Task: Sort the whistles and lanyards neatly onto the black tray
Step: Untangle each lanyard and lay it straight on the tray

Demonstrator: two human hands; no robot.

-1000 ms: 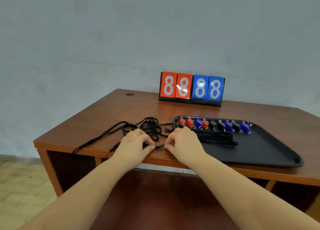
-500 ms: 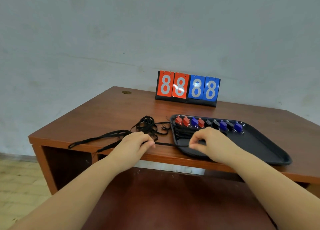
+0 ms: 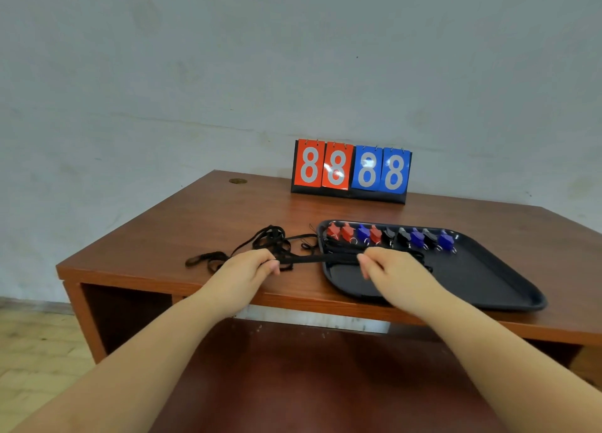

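Note:
A black tray [image 3: 495, 279] lies on the right of the wooden desk [image 3: 182, 230]. Along its far edge stands a row of several whistles [image 3: 391, 235], red, blue and black. A black lanyard [image 3: 317, 259] is stretched taut between my hands, crossing the tray's left rim. My left hand [image 3: 242, 271] pinches one end over the desk. My right hand [image 3: 389, 268] pinches the other end above the tray. A tangle of more black lanyards [image 3: 270, 242] lies on the desk left of the tray, one loop [image 3: 203, 258] trailing towards the front edge. Folded lanyards sit on the tray behind my right hand.
A flip scoreboard [image 3: 351, 170] showing 88 in red and 88 in blue stands at the back of the desk against the grey wall. The desk's front edge runs just under my wrists. A tiled floor lies at lower left.
My hands have drawn apart, pulling the lanyard straight. My right hand moved right over the tray; the trailing loop slid in from the desk's left edge.

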